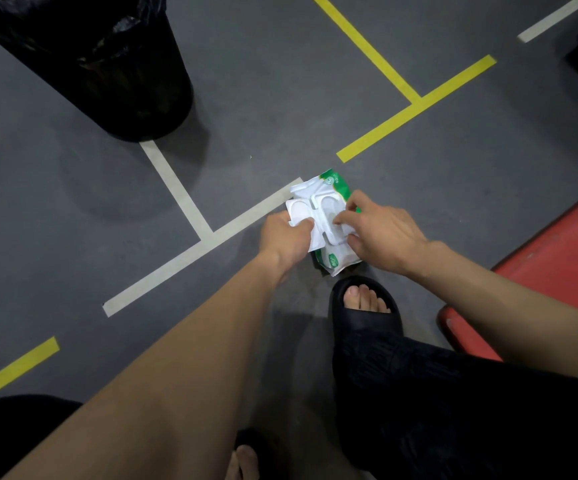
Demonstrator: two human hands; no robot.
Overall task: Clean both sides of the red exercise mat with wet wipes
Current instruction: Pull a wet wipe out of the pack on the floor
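Leftmost, a black bin (107,60) lined with a black bag stands on the grey floor (315,81), just beyond a T of white tape (176,192). Yellow tape (14,370) crosses the lower left corner, and more yellow tape (415,102) forms a T at upper middle. Near the centre, a white and green wipes pack (329,216) lies on the floor at the end of the white tape. Its white flip lid (299,211) is swung open to the left. The left hand (285,237) grips the lid side of the pack, fingers curled around its edge. Just right of it, the right hand (381,232) reaches onto the pack's opening, with thumb and forefinger pinched together at the dispenser; whether a wipe is between them cannot be told. Below the pack, a bare foot in a black slide (363,303) is planted on the floor, almost touching the pack. A dark trouser leg (436,393) covers the knee behind it. At far right, the red mat (557,251) lies flat on the floor, its near corner beside the slide and partly hidden under the right forearm.
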